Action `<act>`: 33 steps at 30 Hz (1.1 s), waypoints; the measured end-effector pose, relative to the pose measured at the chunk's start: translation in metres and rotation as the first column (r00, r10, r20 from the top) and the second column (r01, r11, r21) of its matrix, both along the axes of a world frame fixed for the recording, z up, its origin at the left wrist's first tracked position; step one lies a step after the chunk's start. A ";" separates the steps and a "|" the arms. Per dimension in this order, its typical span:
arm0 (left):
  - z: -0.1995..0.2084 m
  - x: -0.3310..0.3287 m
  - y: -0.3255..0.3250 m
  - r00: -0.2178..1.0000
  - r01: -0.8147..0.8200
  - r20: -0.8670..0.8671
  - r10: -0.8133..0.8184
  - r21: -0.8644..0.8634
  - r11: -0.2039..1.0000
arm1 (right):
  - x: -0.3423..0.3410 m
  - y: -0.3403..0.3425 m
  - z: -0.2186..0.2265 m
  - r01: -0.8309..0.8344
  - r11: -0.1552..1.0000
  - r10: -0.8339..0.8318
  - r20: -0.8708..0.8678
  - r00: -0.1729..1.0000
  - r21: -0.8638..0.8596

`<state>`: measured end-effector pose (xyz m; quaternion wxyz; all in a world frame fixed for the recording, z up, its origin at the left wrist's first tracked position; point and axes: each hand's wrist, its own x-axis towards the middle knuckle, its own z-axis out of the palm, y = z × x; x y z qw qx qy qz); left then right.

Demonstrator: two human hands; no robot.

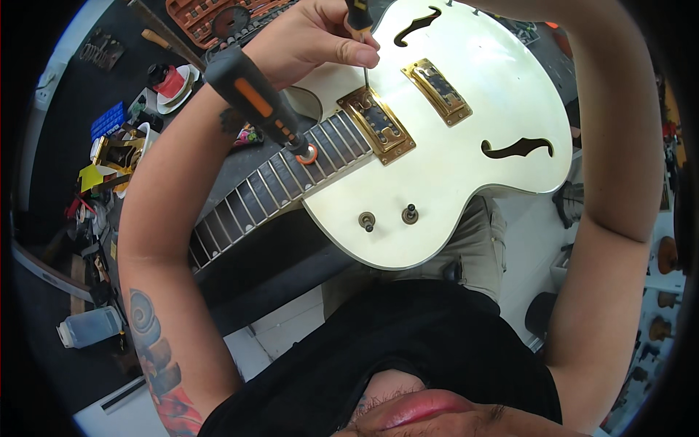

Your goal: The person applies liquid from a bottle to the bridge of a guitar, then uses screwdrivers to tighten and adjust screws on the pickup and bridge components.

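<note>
A cream-white hollow-body guitar (466, 160) with f-holes lies across my lap and the bench. My left hand (320, 44) is closed near the top edge, its thumb and fingers pinching the shaft of a screwdriver (359, 16) with a black and yellow handle. The thin shaft points down, its tip at the upper edge of the gold-framed neck pickup (377, 125). A second gold-framed pickup (438, 92) sits to the right. My right forearm curves up along the right side and leaves at the top edge; the right hand is outside the picture.
A black, orange-striped tool-like thing (255, 98) hangs over the fretboard (273, 186); its kind is unclear. An orange toolbox (211, 22) lies at the back. Toward the left are a red-topped container (167, 81), a blue rack (109, 121) and a clear bottle (91, 328).
</note>
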<state>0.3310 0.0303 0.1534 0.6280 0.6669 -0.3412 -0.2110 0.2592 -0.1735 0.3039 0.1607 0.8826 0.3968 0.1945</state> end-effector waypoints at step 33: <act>0.010 -0.009 -0.002 0.995 0.033 -0.096 -0.038 -0.059 0.998 | -0.019 -0.012 -0.007 -0.284 0.920 0.359 -0.296 0.885 0.269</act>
